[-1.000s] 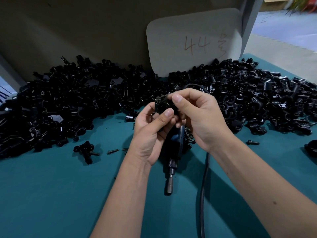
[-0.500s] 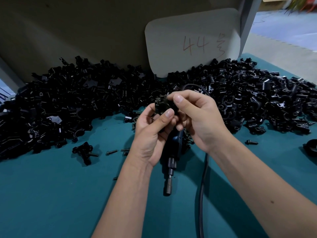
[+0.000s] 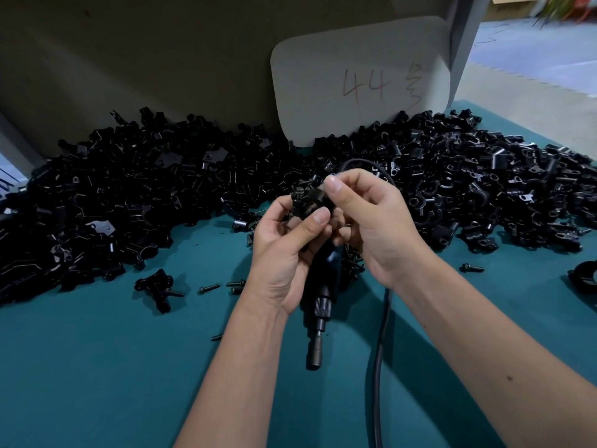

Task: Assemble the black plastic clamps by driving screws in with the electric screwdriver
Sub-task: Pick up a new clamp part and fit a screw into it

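Both hands up together: left hand (image 3: 284,250) and right hand (image 3: 371,221) pinch one small black plastic clamp (image 3: 308,202) above the black electric screwdriver (image 3: 318,305) lying on the teal table (image 3: 97,367).

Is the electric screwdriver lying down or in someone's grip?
Lying down. The electric screwdriver rests flat on the teal table, bit toward the camera; both hands grip a clamp above it.

Hands: left hand (image 3: 284,250) and right hand (image 3: 371,221) pinch one black clamp (image 3: 310,202), frame centre.
Screwdriver: electric screwdriver (image 3: 318,318) lies beneath on teal table (image 3: 97,367).
Pile: clamp parts (image 3: 129,195) across upper frame.
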The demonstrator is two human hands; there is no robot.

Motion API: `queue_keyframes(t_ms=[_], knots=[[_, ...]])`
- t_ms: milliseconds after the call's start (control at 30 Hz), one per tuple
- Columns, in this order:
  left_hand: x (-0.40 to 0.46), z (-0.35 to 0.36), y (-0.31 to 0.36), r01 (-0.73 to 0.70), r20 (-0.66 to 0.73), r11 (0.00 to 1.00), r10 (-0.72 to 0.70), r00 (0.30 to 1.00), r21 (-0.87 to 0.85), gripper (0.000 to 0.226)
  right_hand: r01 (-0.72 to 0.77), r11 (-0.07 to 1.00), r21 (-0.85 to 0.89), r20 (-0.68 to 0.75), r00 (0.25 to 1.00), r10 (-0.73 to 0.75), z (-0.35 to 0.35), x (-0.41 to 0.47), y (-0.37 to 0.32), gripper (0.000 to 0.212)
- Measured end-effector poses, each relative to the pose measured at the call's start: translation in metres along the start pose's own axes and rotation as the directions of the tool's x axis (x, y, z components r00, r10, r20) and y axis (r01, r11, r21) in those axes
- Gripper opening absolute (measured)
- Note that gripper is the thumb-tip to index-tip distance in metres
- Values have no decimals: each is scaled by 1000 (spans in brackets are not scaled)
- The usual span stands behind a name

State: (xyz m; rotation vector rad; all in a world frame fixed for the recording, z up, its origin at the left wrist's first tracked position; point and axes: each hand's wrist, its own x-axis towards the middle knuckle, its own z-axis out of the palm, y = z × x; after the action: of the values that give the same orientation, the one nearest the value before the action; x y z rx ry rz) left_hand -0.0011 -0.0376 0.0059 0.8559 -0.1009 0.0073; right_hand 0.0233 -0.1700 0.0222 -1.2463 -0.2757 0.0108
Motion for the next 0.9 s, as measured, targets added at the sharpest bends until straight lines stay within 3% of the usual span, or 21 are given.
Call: queue_keyframes(t_ms=[133,300,433,533,600,767,900], knots=[[0,-2,1,-36,-7,997,36,999,73,20,1,997,-80,50,999,3,0,1,3,15],[1,-2,3,-7,-75,1000,6,997,-9,19,139,943,-304,21,990,-139,1,2,6,19],[2,-1,2,-1,-236,983,46,971,185,56,244,798,-551,104,969,-224,2,0,5,24],[5,-6,-2,-45,-256,949,130,958,313,22,338,662,-669,195,939,-282,4,-2,2,26],[4,-8,-2,-56,-260,949,141,955,311,13,376,625,-684,233,925,-300,5,-3,1,29],[5,-5,0,-95,-234,943,176,956,319,29,466,614,-637,250,878,-407,4,-6,0,35],[4,-3,-1,-49,-197,914,139,970,403,42,489,636,-597,224,863,-453,3,-4,-1,42]])
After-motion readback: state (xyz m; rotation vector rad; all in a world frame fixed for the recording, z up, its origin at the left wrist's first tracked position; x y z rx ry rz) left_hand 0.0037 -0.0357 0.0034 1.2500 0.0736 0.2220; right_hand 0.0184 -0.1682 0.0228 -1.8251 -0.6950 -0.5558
